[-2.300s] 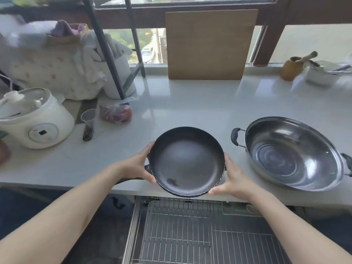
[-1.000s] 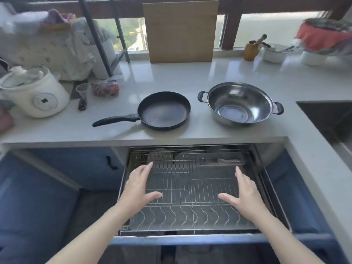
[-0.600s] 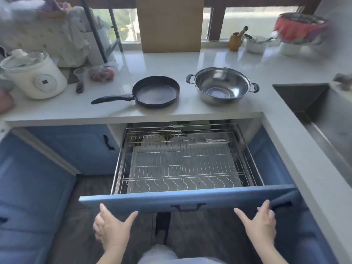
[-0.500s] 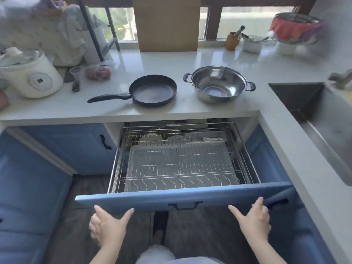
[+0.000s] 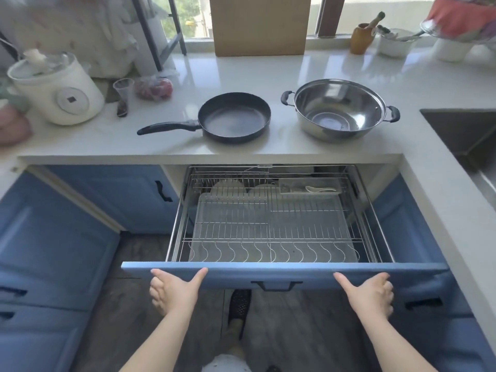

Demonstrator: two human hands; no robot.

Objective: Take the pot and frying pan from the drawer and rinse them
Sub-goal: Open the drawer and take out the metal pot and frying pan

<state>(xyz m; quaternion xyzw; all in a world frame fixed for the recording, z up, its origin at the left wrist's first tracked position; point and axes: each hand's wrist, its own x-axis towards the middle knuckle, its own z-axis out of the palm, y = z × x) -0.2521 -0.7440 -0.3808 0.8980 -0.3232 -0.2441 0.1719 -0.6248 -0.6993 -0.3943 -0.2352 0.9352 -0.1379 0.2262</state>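
A black frying pan point(image 5: 233, 118) with its long handle pointing left sits on the white counter point(image 5: 281, 68). To its right stands a steel two-handled pot point(image 5: 338, 108). Below the counter the blue drawer point(image 5: 268, 273) is pulled out, showing a wire rack point(image 5: 268, 224) with some dishes at the back. My left hand point(image 5: 171, 289) rests against the left part of the drawer front, thumb on its top edge. On the right part of the front, my right hand point(image 5: 367, 291) does the same. Neither hand holds anything.
A dark sink point(image 5: 467, 135) is set into the counter at the right. A white rice cooker point(image 5: 56, 89), a plastic cup point(image 5: 123, 87) and a bagged item point(image 5: 154, 87) stand at the left. A wooden board point(image 5: 259, 25) leans at the window. My foot point(image 5: 239, 307) is below the drawer.
I set the frying pan on the counter beside the pot and let go. Both hands dropped over the rack, then came up against the drawer front.
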